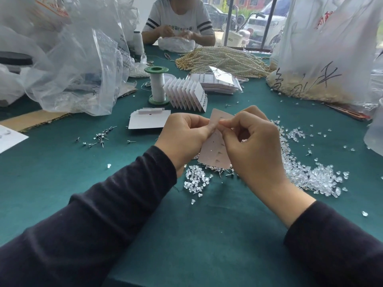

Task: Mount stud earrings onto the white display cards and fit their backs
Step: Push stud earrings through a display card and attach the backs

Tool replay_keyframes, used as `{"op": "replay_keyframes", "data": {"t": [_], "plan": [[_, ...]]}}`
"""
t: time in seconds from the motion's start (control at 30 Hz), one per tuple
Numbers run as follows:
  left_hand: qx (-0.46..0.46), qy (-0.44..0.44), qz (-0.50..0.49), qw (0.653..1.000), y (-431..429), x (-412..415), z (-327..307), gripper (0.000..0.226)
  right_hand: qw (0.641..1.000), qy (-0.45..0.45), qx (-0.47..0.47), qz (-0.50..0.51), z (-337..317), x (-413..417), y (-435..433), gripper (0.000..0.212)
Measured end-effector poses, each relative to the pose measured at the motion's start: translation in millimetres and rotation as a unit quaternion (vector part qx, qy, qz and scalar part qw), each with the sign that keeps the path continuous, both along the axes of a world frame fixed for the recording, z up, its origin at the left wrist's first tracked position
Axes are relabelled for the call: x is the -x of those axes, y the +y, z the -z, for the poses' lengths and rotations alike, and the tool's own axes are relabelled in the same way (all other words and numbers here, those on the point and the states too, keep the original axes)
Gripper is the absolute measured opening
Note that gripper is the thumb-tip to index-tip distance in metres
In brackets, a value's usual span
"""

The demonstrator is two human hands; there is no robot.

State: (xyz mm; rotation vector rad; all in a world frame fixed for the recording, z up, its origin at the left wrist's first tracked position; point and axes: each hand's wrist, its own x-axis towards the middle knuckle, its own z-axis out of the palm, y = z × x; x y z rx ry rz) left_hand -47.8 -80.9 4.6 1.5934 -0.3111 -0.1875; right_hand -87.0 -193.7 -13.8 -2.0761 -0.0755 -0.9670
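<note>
Dark sleeves (107,214) are seen nearest, reaching out over the green counter (207,235). Between the two bare hands a white display card (215,150) is held up off the counter, its long axis running from the near lower edge up and away to the far upper corner, with a column of small holes and a few fitted posts visible on its face. The card's left edge is pinched by the left grip (184,131), thumb and forefinger closed on it. The right grip (255,146) is curled, its thumb and forefinger tips pressed together against the card's upper part, touching the left fingertips; whether a stud or a back is held there cannot be told, as it is too small to see. Loose stud earrings (219,171) lie directly below the card, and more studs (99,137) are scattered well to the left. Clear earring backs (319,179) are heaped just right of the right grip, so that supply is judged nearer to it than to the left; a smaller heap of backs (195,179) lies below the left wrist. Farther off, a blank card (149,121) lies flat, and finished cards (186,94) are fanned beside a thread spool (157,85).
</note>
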Motion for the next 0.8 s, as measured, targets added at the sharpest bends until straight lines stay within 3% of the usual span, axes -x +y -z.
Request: {"op": "replay_keyframes", "data": {"t": [0.2, 0.8], "plan": [[0.039, -0.005, -0.031, 0.999, -6, 5, -2, 0.014, 0.998, -0.045, 0.026, 0.028, -3, 5, -1, 0.003], [0.022, -0.007, -0.032, 0.999, -8, 2, 4, 0.018, 0.992, -0.066, 0.084, 0.064, 7, 0, 3, 0.004]]}}
